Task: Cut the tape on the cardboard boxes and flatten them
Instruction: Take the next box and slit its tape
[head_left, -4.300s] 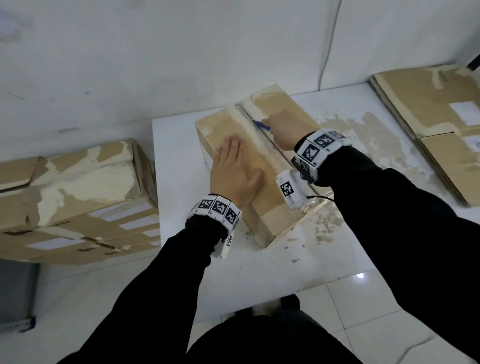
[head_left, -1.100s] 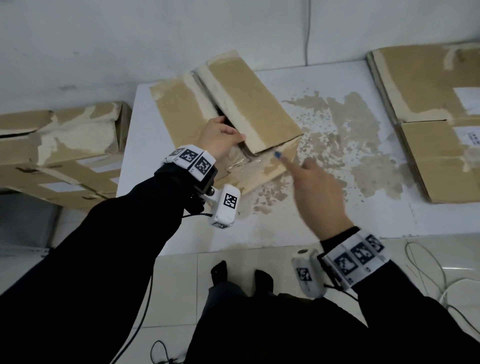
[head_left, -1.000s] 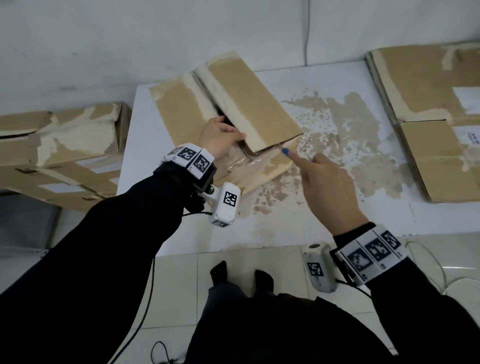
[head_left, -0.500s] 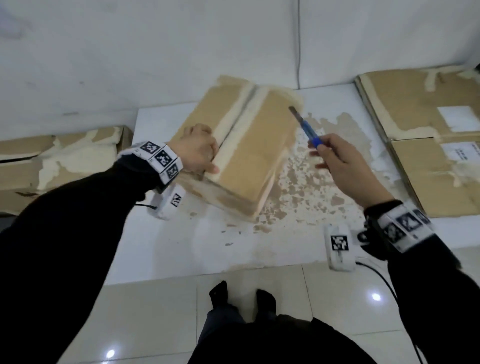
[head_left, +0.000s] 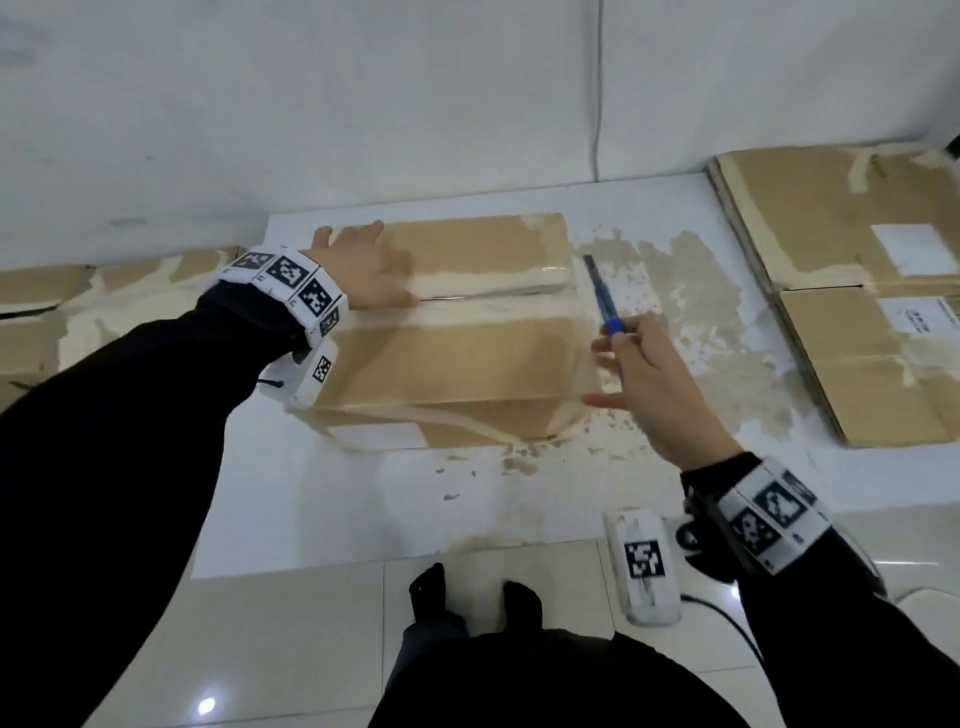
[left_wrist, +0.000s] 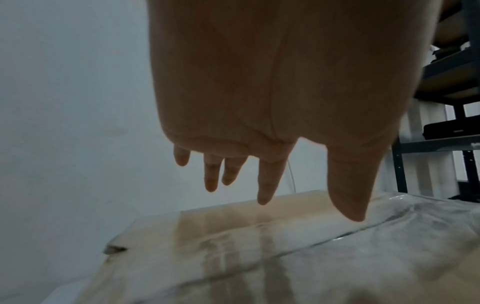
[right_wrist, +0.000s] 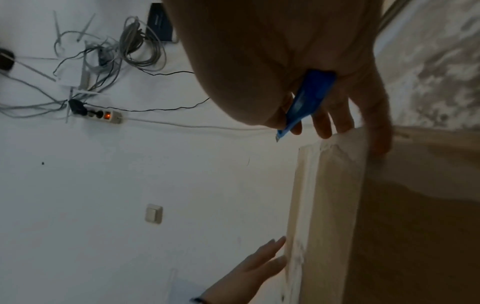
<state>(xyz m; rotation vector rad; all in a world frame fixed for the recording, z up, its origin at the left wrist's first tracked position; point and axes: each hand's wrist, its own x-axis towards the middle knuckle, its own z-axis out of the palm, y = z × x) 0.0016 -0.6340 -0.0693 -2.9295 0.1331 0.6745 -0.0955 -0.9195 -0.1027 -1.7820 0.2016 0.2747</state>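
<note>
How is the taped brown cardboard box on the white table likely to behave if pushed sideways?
The taped brown cardboard box would probably slide rather than tip: it lies low and broad on the white table. It likely moves easily unless the left hand, spread over its top, bears down. Its glossy tape could feel slippery.

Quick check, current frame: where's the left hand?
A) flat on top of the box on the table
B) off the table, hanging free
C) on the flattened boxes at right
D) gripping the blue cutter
A: the left hand lies with fingers spread on the top of the cardboard box, by the taped seam, while the right hand holds the blue cutter beside the box's right end.
</note>
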